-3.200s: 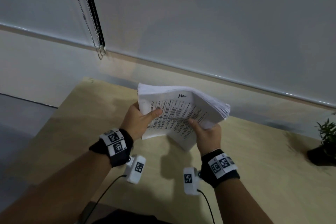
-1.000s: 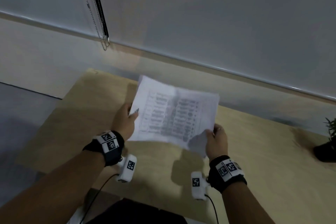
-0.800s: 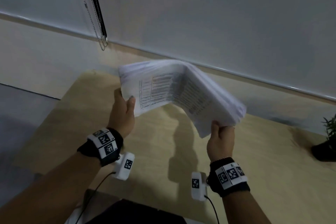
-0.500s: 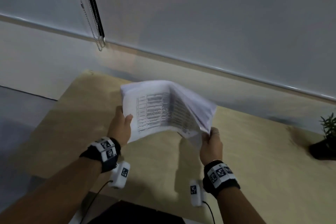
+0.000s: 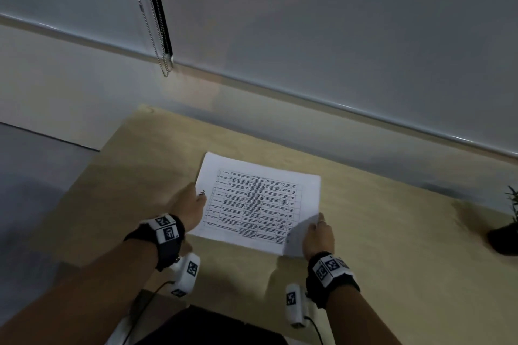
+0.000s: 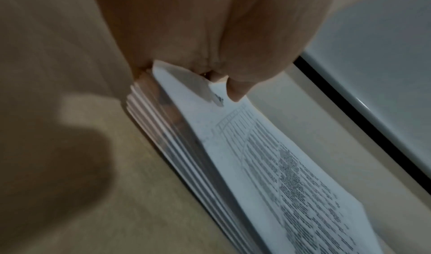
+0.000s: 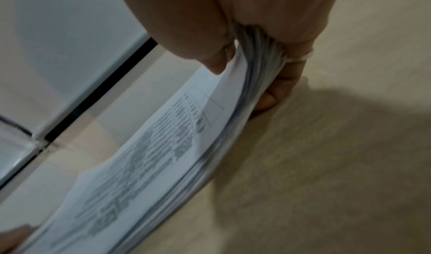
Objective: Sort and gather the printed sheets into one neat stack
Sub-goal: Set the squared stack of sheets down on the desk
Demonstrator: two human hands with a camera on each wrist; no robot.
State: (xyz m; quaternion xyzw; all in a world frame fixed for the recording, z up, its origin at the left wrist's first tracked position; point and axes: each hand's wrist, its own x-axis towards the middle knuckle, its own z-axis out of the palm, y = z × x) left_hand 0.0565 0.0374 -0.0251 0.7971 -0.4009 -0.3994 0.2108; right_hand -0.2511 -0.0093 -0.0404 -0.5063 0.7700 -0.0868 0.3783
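A thick stack of printed sheets [image 5: 256, 202] with a table printed on the top page lies flat over the wooden table [image 5: 392, 232]. My left hand [image 5: 193, 204] grips its left edge, thumb on top and fingers underneath. My right hand [image 5: 318, 235] pinches the near right corner, which curls upward. In the left wrist view the stack [image 6: 245, 156] shows several fanned layers under my thumb [image 6: 235, 90]. The right wrist view has the stack [image 7: 163, 147] bent between my thumb [image 7: 214, 64] and the fingers [image 7: 279, 92] below it.
A small potted plant [image 5: 507, 230] stands at the table's right edge. Behind the table runs a pale wall with a window blind and its hanging bead chain [image 5: 165, 64]. Grey floor [image 5: 33, 176] lies to the left of the table.
The stack was held up and arched between both hands. Now it is lowered and flattened over the table, both hands still holding its edges.
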